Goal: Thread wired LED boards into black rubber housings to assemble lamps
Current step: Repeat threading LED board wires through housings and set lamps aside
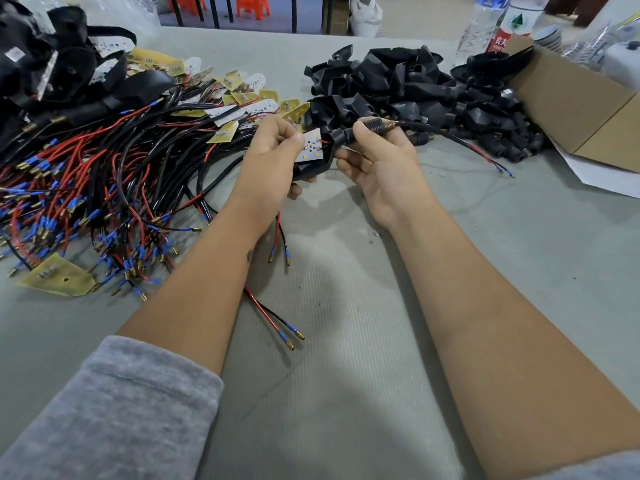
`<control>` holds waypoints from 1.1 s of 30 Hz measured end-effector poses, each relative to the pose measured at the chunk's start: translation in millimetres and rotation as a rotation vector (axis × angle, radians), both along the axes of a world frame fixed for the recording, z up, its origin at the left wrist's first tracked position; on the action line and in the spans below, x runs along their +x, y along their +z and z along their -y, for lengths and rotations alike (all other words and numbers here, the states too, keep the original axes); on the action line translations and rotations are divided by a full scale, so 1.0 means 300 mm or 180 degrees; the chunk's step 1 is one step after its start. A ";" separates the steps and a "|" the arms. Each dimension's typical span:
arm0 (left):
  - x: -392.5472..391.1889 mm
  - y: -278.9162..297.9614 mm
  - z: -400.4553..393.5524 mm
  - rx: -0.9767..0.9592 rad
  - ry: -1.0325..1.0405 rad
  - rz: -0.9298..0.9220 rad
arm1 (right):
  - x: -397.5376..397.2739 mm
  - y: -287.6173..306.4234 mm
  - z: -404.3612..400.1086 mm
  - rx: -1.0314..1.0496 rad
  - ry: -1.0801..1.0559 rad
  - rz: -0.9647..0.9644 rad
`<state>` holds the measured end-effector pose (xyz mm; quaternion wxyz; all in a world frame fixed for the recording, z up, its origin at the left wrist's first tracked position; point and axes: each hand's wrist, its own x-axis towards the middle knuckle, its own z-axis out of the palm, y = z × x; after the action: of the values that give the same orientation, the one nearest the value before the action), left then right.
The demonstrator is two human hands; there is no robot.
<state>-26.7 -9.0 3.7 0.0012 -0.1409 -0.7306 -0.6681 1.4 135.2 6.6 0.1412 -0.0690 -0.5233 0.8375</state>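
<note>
Two bare forearms reach up from the bottom of the frame over a grey ribbed table cover (346,393), a grey sleeve (114,417) bunched at the lower left. A loose red-and-black wire pair (268,315) with blue-sleeved brass tips lies on the cover between the arms.

At the centre of the frame, the left hand (273,157) grips the wide end of a black rubber housing (317,164), its thumb and forefinger pinching a white LED board (313,147) that sits at the mouth of the housing. The right hand (377,157) curls around the narrow neck of the same housing, thumb laid along a threaded stud (377,125) from which a black cable (450,136) runs off to the right, ending in bare red and black leads on the cover.

Left of centre, a tangled heap of wired boards (104,188) spreads to the frame's left edge, red and black wires fanned out, yellow and white boards lying along its far side. In the upper left sits a stack of assembled lamps (52,64).

Upper centre holds a pile of empty housings (415,88), just beside an open cardboard box (588,109) at the right edge. Plastic water bottles (491,26) stand behind the box, near the top edge.
</note>
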 end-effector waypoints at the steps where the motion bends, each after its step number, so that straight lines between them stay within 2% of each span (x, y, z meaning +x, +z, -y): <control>1: 0.000 0.001 0.000 0.0052 0.0018 0.0038 | 0.000 0.000 0.001 -0.0015 -0.0012 -0.0008; 10: -0.013 -0.001 0.002 0.0851 0.0165 0.0367 | -0.001 0.000 0.002 -0.0352 -0.0135 -0.0120; 14: -0.018 -0.004 0.004 0.1009 0.0190 0.0383 | -0.002 0.000 0.005 -0.0397 -0.0142 -0.0121; 18: -0.028 -0.011 0.010 0.1007 0.0104 0.0272 | -0.003 0.000 0.006 -0.0392 0.0048 -0.0101; 24: -0.031 -0.025 0.011 0.0922 -0.0045 0.0157 | 0.004 -0.005 0.000 0.0025 0.0312 -0.0080; 28: -0.033 -0.033 0.010 0.0840 0.0083 0.0127 | 0.008 -0.002 0.010 0.0033 0.0262 -0.0135; 33: -0.038 -0.033 0.017 0.1043 0.0325 0.0149 | 0.008 0.010 0.019 0.0007 0.0179 -0.0067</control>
<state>-38.1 -14.1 -6.2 0.0411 -0.0860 -0.6179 -0.7805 3.8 129.5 9.7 0.1231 -0.0453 -0.5244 0.8413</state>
